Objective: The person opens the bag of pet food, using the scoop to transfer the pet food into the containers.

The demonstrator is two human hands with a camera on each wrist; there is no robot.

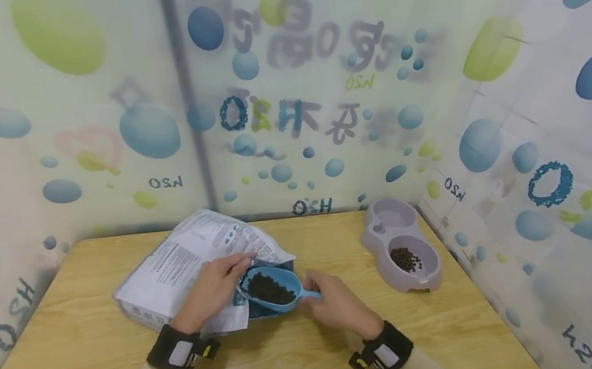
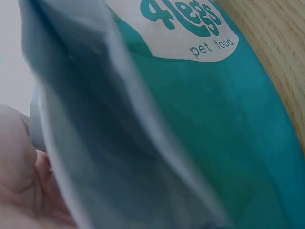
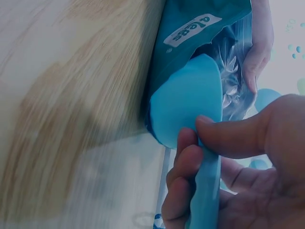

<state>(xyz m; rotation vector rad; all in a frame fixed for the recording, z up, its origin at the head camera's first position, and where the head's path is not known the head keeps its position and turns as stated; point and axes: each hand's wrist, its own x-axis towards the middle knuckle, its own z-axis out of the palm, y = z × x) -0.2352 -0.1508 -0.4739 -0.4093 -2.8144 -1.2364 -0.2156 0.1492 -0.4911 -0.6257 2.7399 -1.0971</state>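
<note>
A blue scoop (image 1: 273, 288) heaped with dark brown kibble (image 1: 267, 288) sits at the mouth of a white and teal pet food bag (image 1: 172, 266) lying on its side. My right hand (image 1: 335, 303) grips the scoop's handle; in the right wrist view, thumb and fingers wrap round the handle (image 3: 206, 191). My left hand (image 1: 211, 292) holds the upper edge of the bag's mouth, lifting it apart from the lower side. The bag's teal front (image 2: 214, 109) and silvery inner lining (image 2: 109, 143) show in the left wrist view. Whatever lies deep inside the bag is hidden.
A pale purple double pet bowl (image 1: 372, 249) stands at the right of the wooden table (image 1: 324, 355), with some kibble (image 1: 406, 259) in its nearer bowl. Patterned walls (image 1: 291, 147) rise behind the table and along its sides.
</note>
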